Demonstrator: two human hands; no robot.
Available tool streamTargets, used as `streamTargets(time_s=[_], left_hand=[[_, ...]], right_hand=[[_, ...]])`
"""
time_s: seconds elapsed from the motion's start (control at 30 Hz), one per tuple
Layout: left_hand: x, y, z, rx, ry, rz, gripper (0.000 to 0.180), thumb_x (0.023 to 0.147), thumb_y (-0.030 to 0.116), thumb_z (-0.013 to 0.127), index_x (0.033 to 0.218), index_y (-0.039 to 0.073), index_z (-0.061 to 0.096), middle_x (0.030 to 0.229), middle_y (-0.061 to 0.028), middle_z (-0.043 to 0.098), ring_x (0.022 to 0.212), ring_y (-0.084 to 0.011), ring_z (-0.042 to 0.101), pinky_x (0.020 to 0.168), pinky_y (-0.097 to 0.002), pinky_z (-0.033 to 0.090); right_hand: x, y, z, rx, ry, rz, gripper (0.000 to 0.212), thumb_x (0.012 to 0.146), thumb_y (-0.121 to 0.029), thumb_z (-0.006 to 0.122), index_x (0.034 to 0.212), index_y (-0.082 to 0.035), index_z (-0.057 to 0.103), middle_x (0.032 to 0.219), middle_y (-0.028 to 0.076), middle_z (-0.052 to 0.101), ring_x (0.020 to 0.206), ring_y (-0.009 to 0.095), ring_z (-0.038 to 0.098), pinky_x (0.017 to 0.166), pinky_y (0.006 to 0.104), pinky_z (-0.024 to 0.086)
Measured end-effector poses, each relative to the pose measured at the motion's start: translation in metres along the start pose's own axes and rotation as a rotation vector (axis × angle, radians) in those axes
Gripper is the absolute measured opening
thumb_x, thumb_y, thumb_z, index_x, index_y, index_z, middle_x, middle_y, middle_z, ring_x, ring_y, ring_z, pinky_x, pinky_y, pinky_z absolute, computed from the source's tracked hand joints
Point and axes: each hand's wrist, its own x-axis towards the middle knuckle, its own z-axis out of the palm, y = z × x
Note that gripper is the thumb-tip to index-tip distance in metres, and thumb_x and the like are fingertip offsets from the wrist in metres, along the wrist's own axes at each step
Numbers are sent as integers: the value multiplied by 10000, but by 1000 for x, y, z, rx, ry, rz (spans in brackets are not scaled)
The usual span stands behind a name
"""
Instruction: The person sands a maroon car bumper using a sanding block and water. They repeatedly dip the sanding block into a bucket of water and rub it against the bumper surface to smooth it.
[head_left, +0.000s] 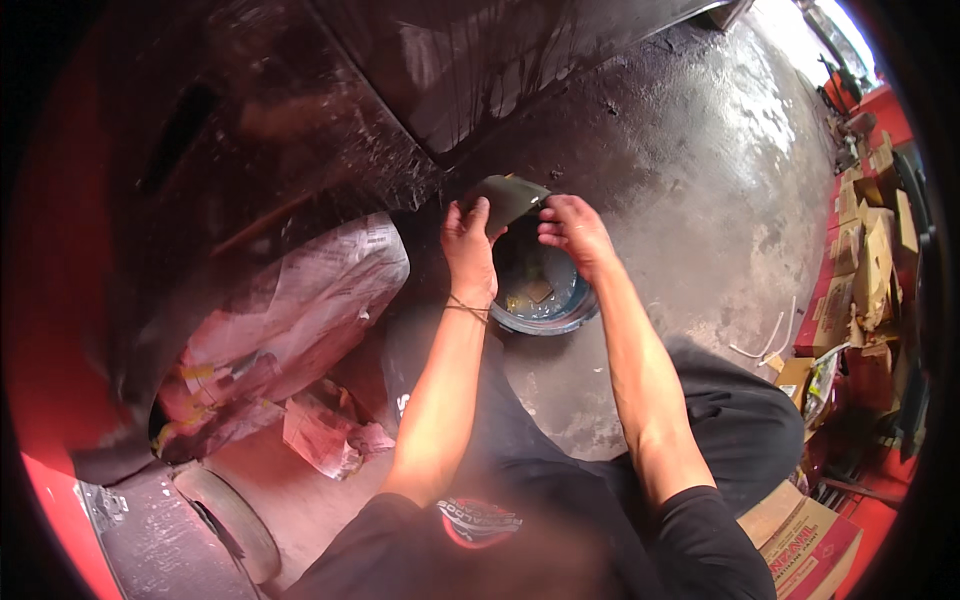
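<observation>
A curved, dark grey-green sheet that looks like sandpaper [512, 200] is held up between my two hands. My left hand [468, 240] grips its left end, thumb on top. At its right end my right hand [577, 232] has its fingers bent together on the edge. Just below the sheet, a round dark bucket [545, 328] with a bluish rim stands on the floor. Liquid shows inside it, with a small brown square piece [540, 291] and some yellowish bits. My hands and the sheet cover part of the bucket's far rim.
Dark, wet-streaked car body panels [400, 90] rise ahead and to the left. A wheel wrapped in printed paper [300, 290] is at my left, with torn paper [325, 435] beneath. Cardboard boxes [835, 290] line the right side. A white cord [770, 345] lies on the wet floor [690, 170].
</observation>
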Motion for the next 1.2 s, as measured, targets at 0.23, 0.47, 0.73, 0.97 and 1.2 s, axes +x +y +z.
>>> streamTargets(time_s=[0.23,0.47,0.73,0.97,1.2], left_hand=[[-33,16,-10,-278,6,-206,222,1080,230,610,1275,127,637,1311,-34,668,1241,-230,630,1023,-520,562],[-28,24,-52,-446,59,-184,309,1044,280,676,1285,96,612,1282,-65,674,1217,-286,636,1026,-545,594],[7,-12,-34,-433,148,-167,334,1024,236,748,1303,101,624,1338,-57,610,1219,-222,614,955,-458,638],[-1,-16,-32,-695,114,-289,450,971,180,800,1346,61,583,1366,-119,602,1276,-291,587,988,-440,639],[-66,56,42,-478,126,-103,265,1008,266,709,1175,65,666,1126,-81,725,999,-267,726,816,-403,667]], right_hand=[[30,183,39,-1724,33,-409,521,980,-230,581,1423,42,615,1496,280,564,1453,440,485,1213,549,360],[13,153,42,-1978,-492,-278,443,1006,-246,580,1430,-153,671,1500,138,614,1499,408,424,1228,608,304],[-45,7,8,-1012,29,-402,298,1075,-326,599,1220,-88,704,1141,189,764,1111,367,730,938,466,567],[-70,-171,29,431,-309,-443,373,1163,-376,416,1318,-84,589,1294,183,698,1032,345,737,820,538,643],[-149,-385,206,-247,126,-1584,259,1086,-244,579,1147,-45,732,1159,168,696,1137,369,629,1025,452,493]])
